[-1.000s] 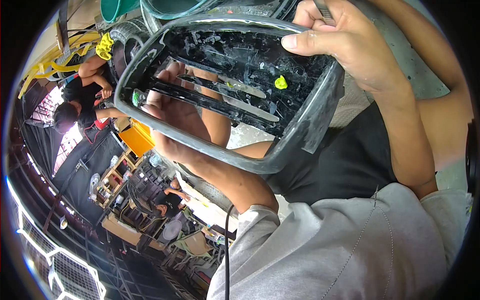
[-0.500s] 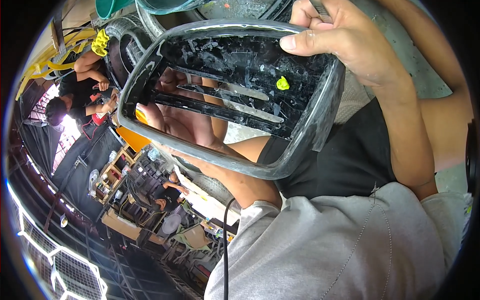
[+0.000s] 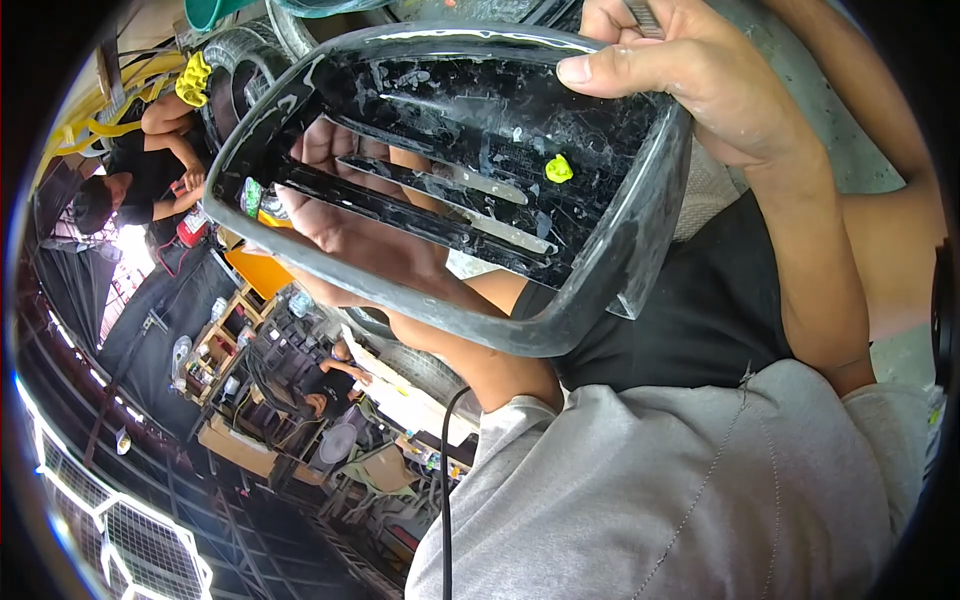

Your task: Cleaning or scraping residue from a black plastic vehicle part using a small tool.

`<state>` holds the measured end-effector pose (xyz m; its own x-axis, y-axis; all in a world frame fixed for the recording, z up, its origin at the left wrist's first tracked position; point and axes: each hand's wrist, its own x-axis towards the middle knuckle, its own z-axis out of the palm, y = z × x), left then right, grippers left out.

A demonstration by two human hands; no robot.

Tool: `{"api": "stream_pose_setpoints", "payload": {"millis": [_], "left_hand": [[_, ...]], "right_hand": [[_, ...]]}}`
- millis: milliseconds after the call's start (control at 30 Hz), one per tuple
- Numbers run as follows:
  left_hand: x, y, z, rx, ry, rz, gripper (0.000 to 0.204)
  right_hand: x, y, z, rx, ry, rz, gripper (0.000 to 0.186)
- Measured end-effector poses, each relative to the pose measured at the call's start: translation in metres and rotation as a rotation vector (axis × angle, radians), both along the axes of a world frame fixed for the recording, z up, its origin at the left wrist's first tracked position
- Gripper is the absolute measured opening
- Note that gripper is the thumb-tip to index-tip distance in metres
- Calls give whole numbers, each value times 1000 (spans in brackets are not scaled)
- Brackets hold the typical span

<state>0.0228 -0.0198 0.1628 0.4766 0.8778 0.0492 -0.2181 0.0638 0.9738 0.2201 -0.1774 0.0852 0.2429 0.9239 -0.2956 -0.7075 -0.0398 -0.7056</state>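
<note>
A hollow black plastic shell, shaped like a car side-mirror housing (image 3: 600, 290), is held up before me. It has a rounded, scuffed rim, long slots and pale smudges inside. A small yellow lump (image 3: 558, 168) sits on its inner surface. My right hand (image 3: 690, 85) grips the upper right rim, thumb on the inner side. A narrow grey flat piece (image 3: 643, 17) is also between its fingers. Behind the shell, my left hand (image 3: 345, 205) shows through the opening, palm toward me and fingers loosely spread. Its fingertips are partly hidden, and whether it touches the shell is unclear.
Tires (image 3: 245, 50) and a teal container (image 3: 208, 12) are at the upper left. A person (image 3: 125, 195) works at the far left, another (image 3: 325, 390) farther back by cluttered shelves (image 3: 225, 345). A black cable (image 3: 446, 500) hangs beside my grey shirt.
The shell's left end has swung left and slightly toward me, tilting the shell. My left hand has shifted left behind it. My right hand keeps its grip.
</note>
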Motion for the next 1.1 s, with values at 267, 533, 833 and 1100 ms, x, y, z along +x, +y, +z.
{"api": "stream_pose_setpoints", "payload": {"millis": [267, 533, 833, 1100], "left_hand": [[13, -10, 11, 124, 250, 109, 26], [8, -17, 18, 180, 258, 159, 24], [17, -33, 19, 261, 302, 298, 25], [12, -30, 3, 334, 331, 304, 33]], "right_hand": [[2, -8, 8, 27, 58, 2, 18], [1, -1, 11, 113, -3, -33, 18], [11, -7, 56, -19, -66, -3, 20], [3, -10, 27, 69, -203, -60, 20]]}}
